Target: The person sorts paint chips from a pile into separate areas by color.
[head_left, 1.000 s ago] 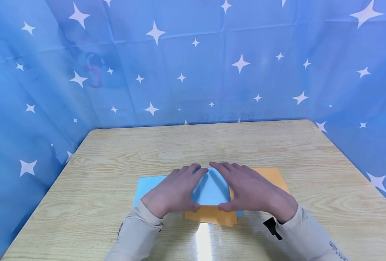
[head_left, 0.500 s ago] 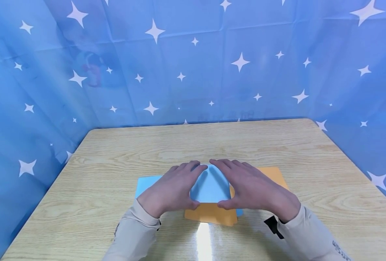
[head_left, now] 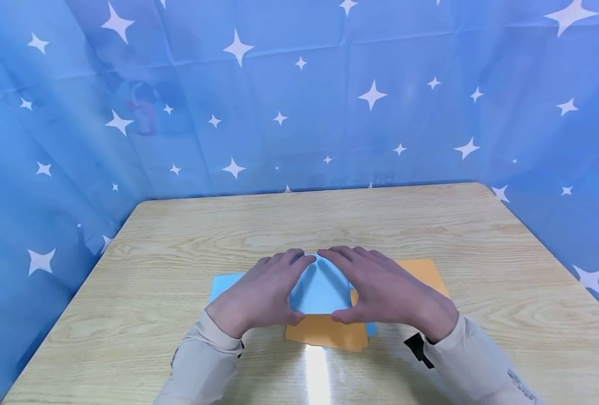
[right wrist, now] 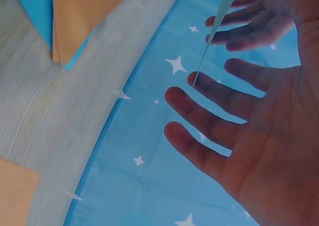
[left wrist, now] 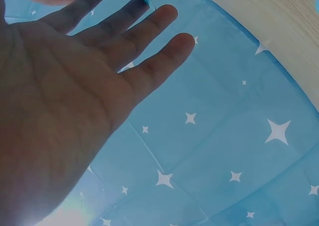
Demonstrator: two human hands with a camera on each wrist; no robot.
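Note:
A light blue paper sheet (head_left: 320, 289) is held up between my two hands, above other paper on the table. My left hand (head_left: 256, 295) has its left side, thumb by the near corner and fingers bent toward the far edge. My right hand (head_left: 387, 295) holds the right side the same way. The sheet looks almost edge-on in the right wrist view, a thin pale strip (right wrist: 219, 27) across the fingertips. Only a sliver of it shows in the left wrist view. Beneath lies an orange paper (head_left: 329, 334), partly covered by the sheet.
Another blue paper (head_left: 223, 284) lies left, partly hidden by my left hand. More orange paper (head_left: 423, 273) lies right, behind my right hand. A wooden table (head_left: 299, 222) bears them. A blue star-patterned curtain (head_left: 198, 73) hangs behind the table and along its sides.
Both hands and the blue sheet rise slightly, then shift a little to the left together. The papers on the table stay where they were.

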